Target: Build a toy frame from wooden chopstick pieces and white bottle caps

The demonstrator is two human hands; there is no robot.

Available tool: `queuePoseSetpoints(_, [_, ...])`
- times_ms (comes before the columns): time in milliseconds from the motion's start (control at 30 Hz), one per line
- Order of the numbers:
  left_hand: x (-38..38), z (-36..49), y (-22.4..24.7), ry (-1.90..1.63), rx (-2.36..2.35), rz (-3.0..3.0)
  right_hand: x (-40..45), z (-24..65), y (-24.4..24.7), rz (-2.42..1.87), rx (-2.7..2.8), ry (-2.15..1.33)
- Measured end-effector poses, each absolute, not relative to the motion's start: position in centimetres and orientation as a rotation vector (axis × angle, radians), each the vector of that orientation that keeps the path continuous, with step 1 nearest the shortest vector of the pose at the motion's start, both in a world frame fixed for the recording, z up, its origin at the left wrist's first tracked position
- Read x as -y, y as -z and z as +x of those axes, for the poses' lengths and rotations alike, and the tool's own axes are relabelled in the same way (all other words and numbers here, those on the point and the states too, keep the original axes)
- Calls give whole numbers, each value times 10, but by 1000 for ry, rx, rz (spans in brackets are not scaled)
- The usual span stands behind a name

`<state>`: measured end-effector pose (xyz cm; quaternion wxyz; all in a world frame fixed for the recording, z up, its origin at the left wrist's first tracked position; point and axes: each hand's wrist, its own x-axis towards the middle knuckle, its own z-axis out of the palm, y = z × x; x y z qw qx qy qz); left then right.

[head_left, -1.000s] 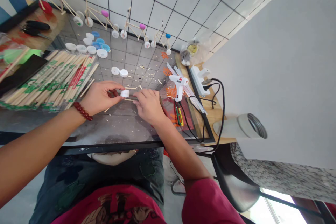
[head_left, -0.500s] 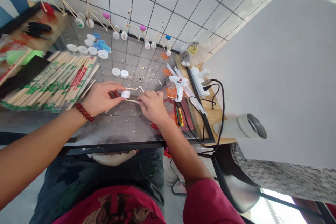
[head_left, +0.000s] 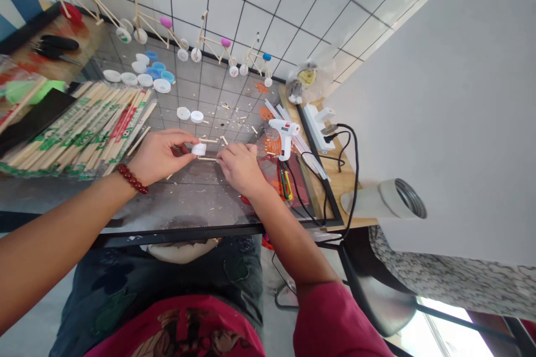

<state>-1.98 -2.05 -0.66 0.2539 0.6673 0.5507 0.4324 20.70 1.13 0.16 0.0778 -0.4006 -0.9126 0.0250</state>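
Observation:
Between the thumb and fingers of my left hand [head_left: 163,150] is a white bottle cap [head_left: 199,149], held just above the table. Thin sticks stick out to the right on both sides of the cap. My right hand [head_left: 238,164] pinches the end of the lower stick [head_left: 207,159]; its fingertips are close together. Two white caps [head_left: 196,116] lie on the table beyond my left hand. To the right of my right hand a white glue gun [head_left: 285,136] rests on the table.
Wrapped chopsticks [head_left: 79,128] cover the left side. White and blue caps [head_left: 162,85] sit behind them. Several stick-and-cap models [head_left: 167,23] stand along the tiled wall. A power strip [head_left: 318,128], cables and a cutter [head_left: 286,184] are at the right. Stick scraps dot the table.
The whole view has shifted slightly. Both hands keep nearly the same pose on the cap and the stick.

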Motion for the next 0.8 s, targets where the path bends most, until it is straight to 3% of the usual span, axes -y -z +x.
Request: queuePoseSetpoints(800, [20,-19,6,-1192,-1510,1806,-10,209,-4,-1230,2709,-123])
